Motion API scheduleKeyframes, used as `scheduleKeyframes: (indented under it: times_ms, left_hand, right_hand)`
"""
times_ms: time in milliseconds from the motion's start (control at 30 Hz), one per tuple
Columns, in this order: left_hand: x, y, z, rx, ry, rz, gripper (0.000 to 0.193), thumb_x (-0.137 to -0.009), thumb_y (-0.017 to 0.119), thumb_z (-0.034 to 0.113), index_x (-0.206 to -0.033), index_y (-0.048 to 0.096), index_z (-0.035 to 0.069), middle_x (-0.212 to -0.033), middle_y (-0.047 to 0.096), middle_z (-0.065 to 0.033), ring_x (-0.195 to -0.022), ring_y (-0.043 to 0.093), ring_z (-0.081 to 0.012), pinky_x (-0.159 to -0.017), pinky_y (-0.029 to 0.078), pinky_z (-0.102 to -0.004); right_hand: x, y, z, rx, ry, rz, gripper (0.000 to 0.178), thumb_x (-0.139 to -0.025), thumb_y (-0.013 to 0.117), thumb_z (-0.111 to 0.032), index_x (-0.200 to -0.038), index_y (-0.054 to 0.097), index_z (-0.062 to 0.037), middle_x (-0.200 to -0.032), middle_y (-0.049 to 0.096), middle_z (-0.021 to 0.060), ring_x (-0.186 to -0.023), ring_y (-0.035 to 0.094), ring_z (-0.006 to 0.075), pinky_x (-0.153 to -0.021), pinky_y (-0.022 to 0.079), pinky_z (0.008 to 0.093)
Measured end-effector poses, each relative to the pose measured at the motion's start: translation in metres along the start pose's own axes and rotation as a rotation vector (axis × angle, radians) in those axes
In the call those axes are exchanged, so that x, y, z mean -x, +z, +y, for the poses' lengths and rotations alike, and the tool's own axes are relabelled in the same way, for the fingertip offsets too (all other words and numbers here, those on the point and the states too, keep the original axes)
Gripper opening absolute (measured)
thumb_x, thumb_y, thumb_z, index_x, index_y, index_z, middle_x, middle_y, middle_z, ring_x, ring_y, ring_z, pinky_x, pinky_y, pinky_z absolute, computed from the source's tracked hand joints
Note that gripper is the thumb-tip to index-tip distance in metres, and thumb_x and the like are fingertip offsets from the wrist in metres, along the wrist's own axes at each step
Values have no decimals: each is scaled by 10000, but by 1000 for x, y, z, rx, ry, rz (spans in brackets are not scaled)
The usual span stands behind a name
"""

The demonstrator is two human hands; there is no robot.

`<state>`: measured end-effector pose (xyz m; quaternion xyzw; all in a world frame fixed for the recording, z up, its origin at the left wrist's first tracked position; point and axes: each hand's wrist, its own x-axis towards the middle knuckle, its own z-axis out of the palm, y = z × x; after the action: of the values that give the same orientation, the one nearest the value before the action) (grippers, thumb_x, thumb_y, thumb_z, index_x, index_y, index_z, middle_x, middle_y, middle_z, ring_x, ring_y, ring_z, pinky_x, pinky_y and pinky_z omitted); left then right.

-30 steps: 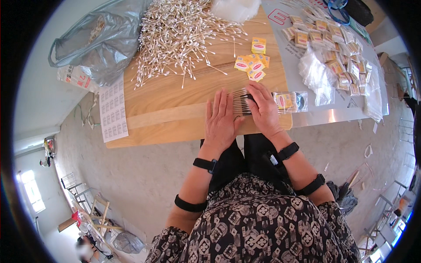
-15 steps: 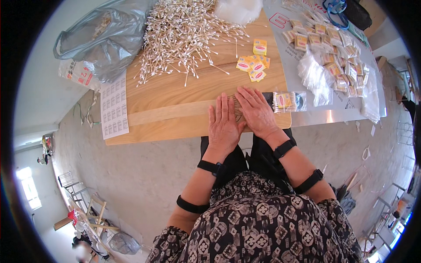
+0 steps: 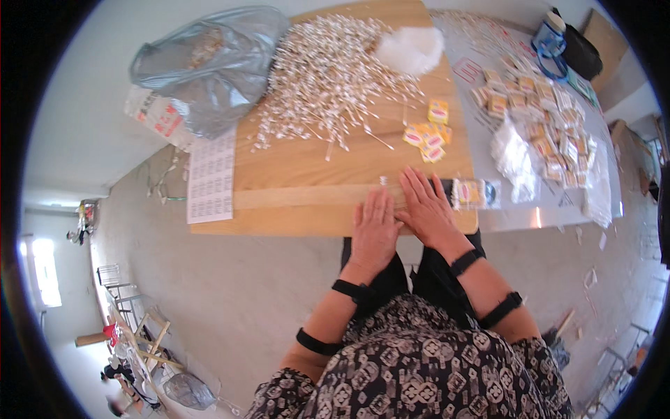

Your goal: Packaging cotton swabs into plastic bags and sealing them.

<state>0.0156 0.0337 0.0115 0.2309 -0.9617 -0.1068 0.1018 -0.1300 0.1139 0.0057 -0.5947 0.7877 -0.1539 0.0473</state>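
Observation:
Both of my hands lie flat near the front edge of the wooden board [image 3: 293,220], fingers stretched out and thumbs close together. My left hand [image 3: 373,234] and my right hand [image 3: 429,211] press over a small batch of cotton swabs, mostly hidden beneath them. A few white swab tips [image 3: 383,181] peek out above my left fingertips. Just right of my right hand sits a clear packet of cotton swabs [image 3: 469,192] with a yellow card inside. Farther off, small yellow cards [image 3: 427,140] lie loosely overlapped. A large heap of loose cotton swabs [image 3: 328,77] spreads across the far part of the board.
A grey plastic bag [image 3: 216,73] slumps at the far left, above a printed label sheet [image 3: 211,178]. White fluff [image 3: 413,50] sits behind the heap. To the right are many filled packets [image 3: 551,133], clear empty bags [image 3: 515,160] and a blue-and-white bottle [image 3: 550,35].
The whole view has shifted, so the table appears lower and farther right. My hands stay flat on the board, the left slightly nearer the edge, and white swab tips now show above it.

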Motion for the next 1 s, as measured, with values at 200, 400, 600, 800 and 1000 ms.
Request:
scheduleKeyframes:
  times_ms: [200,400,600,800,1000]
  left_hand:
    - [-30,-2,-17,268,-44,86,211,-767,572,85,-960,616,13,-1045,603,-128,-1052,559,-326,-874,458,-412]
    - [-54,-8,-25,62,63,-64,114,-808,569,75,-894,602,9,-950,595,-156,-961,585,-336,-813,515,-406]
    - [-42,-8,-15,-37,154,-34,161,-799,557,72,-937,568,-9,-974,588,-175,-956,596,-330,-795,528,-404]
    - [-35,-16,-9,51,91,-72,289,-826,560,113,-1090,549,-2,-1151,553,-168,-1090,543,-335,-936,453,-440]
    - [-20,3,-1,91,25,-16,680,-927,526,387,-1461,318,20,-1546,258,-154,-1429,251,-316,-1150,186,-526]
  right_hand:
    - [5,-6,-1,10,28,-46,752,-894,585,-408,-1469,306,-12,-1551,283,126,-1449,233,273,-1188,126,474]
    - [7,-3,0,23,1,-8,753,-909,555,-432,-1470,298,-1,-1547,290,137,-1452,231,276,-1188,117,479]
    - [6,-2,1,50,19,-38,759,-922,534,-453,-1478,280,-2,-1550,287,131,-1451,232,276,-1190,114,476]
    - [3,-3,2,29,21,-33,771,-917,538,-438,-1489,255,-6,-1560,262,127,-1456,219,272,-1195,110,467]
    - [4,0,3,25,12,-40,708,-916,517,-363,-1486,285,-14,-1568,255,121,-1460,213,265,-1201,99,465]
